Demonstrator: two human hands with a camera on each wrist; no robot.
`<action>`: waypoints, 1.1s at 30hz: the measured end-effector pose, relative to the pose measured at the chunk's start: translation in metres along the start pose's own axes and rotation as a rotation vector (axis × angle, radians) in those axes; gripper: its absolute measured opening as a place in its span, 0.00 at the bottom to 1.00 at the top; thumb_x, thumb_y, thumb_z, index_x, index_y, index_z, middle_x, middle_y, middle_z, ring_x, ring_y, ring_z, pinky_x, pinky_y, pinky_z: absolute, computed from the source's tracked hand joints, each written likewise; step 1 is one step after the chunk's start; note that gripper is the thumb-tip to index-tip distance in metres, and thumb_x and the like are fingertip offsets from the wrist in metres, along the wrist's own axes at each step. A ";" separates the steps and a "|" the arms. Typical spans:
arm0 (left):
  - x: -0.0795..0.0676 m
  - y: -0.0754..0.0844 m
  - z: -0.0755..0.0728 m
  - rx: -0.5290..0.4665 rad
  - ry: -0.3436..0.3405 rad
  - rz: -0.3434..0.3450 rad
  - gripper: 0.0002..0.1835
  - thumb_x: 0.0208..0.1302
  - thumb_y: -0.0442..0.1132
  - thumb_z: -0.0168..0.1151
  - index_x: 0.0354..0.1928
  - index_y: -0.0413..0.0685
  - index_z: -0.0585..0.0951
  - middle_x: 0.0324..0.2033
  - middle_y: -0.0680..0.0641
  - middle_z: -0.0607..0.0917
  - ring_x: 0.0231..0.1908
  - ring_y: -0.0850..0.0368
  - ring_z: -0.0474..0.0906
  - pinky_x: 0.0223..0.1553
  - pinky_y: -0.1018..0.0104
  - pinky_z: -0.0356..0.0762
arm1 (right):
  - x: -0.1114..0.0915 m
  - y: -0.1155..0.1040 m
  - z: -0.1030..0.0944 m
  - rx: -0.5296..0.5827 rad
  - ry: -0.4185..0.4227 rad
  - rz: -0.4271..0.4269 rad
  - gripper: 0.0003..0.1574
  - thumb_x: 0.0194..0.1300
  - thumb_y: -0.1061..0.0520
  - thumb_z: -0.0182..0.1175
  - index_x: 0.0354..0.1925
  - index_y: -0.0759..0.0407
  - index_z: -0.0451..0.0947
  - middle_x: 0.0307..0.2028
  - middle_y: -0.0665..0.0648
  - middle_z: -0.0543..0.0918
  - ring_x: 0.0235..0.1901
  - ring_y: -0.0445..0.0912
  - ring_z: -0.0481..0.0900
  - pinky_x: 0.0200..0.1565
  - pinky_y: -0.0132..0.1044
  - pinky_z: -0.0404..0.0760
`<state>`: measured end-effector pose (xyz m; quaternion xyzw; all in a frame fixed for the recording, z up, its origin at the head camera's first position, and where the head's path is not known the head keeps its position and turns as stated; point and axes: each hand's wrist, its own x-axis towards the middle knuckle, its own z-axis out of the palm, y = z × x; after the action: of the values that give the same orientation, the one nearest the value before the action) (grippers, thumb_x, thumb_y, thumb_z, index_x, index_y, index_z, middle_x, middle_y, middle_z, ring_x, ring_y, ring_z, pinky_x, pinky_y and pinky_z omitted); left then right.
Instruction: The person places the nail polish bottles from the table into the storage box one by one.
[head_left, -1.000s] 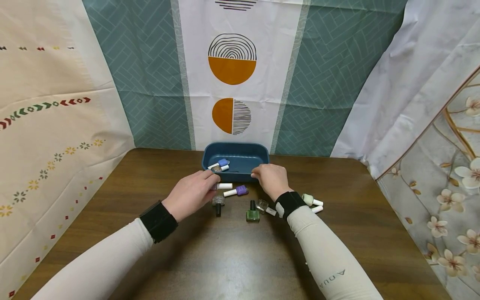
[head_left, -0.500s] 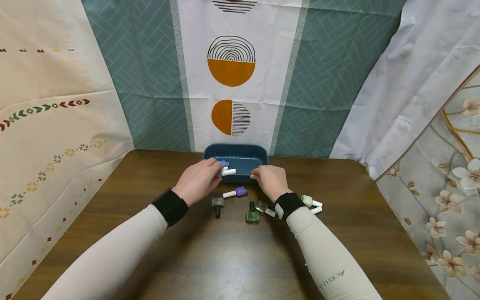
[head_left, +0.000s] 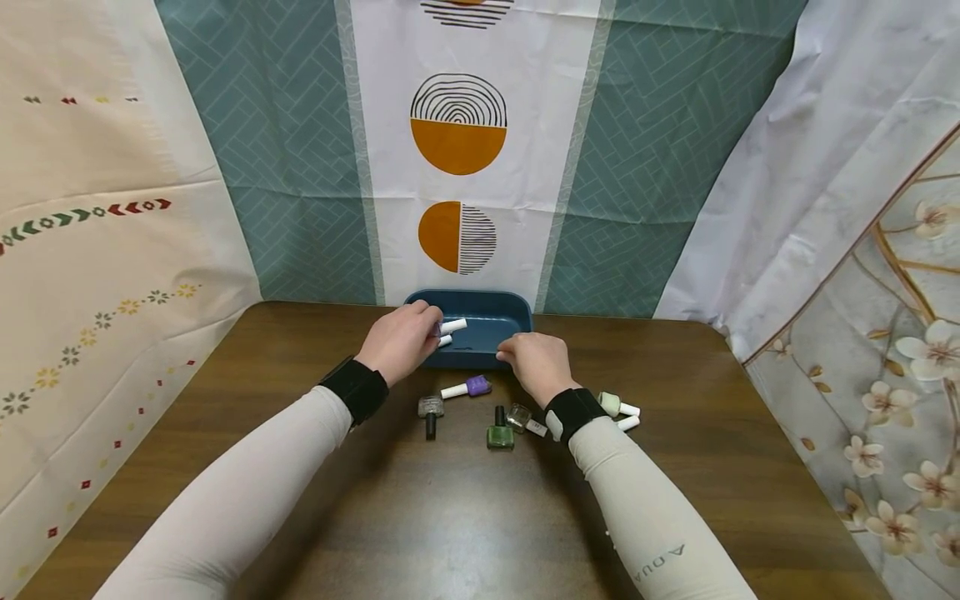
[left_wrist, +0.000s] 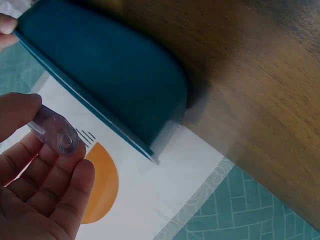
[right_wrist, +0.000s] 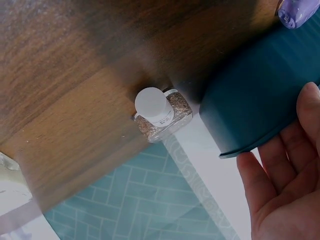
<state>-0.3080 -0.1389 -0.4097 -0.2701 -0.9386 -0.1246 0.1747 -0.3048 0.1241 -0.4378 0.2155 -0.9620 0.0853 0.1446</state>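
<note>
My left hand (head_left: 401, 337) pinches a nail polish bottle (left_wrist: 56, 131) between thumb and fingers, over the left part of a dark blue plastic bin (head_left: 491, 360). The bottle is clear with a purplish tint; its white cap (head_left: 453, 327) points right in the head view. Another white cap (head_left: 446, 341) shows below it inside the bin, its bottle mostly hidden by my left hand. My right hand (head_left: 538, 365) grips the bin's near rim, thumb on the outer wall and fingers inside, as the right wrist view shows.
On the wooden table before the bin lie a purple nail polish (head_left: 478, 385), a clear one with black cap (head_left: 431, 407), a green one (head_left: 500, 437) and a white-capped clear one (head_left: 518, 417). A pale green bottle (head_left: 609, 404) lies right of my right wrist; a glitter bottle (right_wrist: 181, 106) is nearby.
My left hand has lifted the white-capped nail polish from the table in front of the bin and carried it forward over the bin. My right hand has stayed at the rim.
</note>
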 end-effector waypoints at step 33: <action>0.031 -0.015 0.026 0.032 -0.161 -0.152 0.07 0.72 0.34 0.76 0.45 0.41 0.86 0.36 0.44 0.83 0.36 0.46 0.79 0.44 0.53 0.85 | 0.001 0.001 0.002 -0.023 -0.001 0.003 0.09 0.77 0.48 0.70 0.49 0.44 0.95 0.42 0.50 0.93 0.40 0.48 0.90 0.40 0.47 0.88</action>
<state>-0.3477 -0.1279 -0.4231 -0.2041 -0.9693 -0.1002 0.0932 -0.3065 0.1240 -0.4398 0.2126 -0.9632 0.0744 0.1466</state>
